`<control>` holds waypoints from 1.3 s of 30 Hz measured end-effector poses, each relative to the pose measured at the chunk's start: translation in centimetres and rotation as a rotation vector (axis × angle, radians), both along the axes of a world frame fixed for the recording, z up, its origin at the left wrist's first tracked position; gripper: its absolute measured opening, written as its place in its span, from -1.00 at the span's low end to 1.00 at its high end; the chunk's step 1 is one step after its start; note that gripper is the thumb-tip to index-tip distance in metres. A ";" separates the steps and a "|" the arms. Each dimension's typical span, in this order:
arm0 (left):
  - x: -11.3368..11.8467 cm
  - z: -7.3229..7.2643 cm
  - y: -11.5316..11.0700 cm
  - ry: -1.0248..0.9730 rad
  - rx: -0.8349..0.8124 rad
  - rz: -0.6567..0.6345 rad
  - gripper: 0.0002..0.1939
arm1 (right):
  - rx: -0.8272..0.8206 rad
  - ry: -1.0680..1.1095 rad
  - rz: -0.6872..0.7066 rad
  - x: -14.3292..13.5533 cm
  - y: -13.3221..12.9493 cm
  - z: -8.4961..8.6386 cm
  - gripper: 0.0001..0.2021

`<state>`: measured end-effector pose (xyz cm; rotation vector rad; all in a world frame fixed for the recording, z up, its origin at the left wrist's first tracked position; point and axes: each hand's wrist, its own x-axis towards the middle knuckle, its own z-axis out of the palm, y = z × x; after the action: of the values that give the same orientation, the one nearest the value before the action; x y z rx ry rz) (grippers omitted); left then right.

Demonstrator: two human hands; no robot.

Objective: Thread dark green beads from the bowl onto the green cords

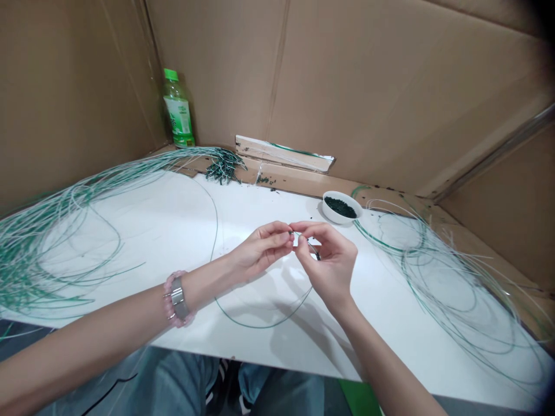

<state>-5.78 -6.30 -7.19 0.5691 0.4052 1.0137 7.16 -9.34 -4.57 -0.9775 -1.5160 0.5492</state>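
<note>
Over the middle of the white table, my left hand [264, 249] pinches a small dark piece between thumb and fingertips. Touching its fingertips from the right, my right hand [327, 254] is closed on a thin green wire [264, 327], which hangs down in a wide loop over the tabletop. A short dark stretch shows on the wire at my right fingers. Just behind my right hand stands a white bowl [326, 211] of small dark green pieces. The exact contact between the fingertips is too small to make out.
Long green and white wires [82, 196] spread over the left side, ending in a dark bundle [224, 166]. More coiled wires [433, 260] lie right. A green bottle [177, 115] stands back left, against cardboard walls [225, 63]. A white strip [284, 155] sits at the back.
</note>
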 end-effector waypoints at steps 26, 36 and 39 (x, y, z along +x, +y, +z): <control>-0.1 -0.2 0.3 0.019 0.121 -0.026 -0.85 | 0.001 -0.022 0.013 0.1 0.0 -0.1 -0.91; -0.3 -0.2 0.7 0.238 0.214 0.076 -0.86 | -0.041 -0.106 0.024 0.5 0.5 0.2 -0.94; -0.2 -0.1 0.7 0.266 0.229 0.106 -0.84 | -0.047 -0.104 0.038 0.6 0.6 0.1 -0.95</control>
<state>-6.00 -5.63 -7.31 0.9021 0.5630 1.0970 7.72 -8.75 -4.51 -1.0285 -1.6237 0.5705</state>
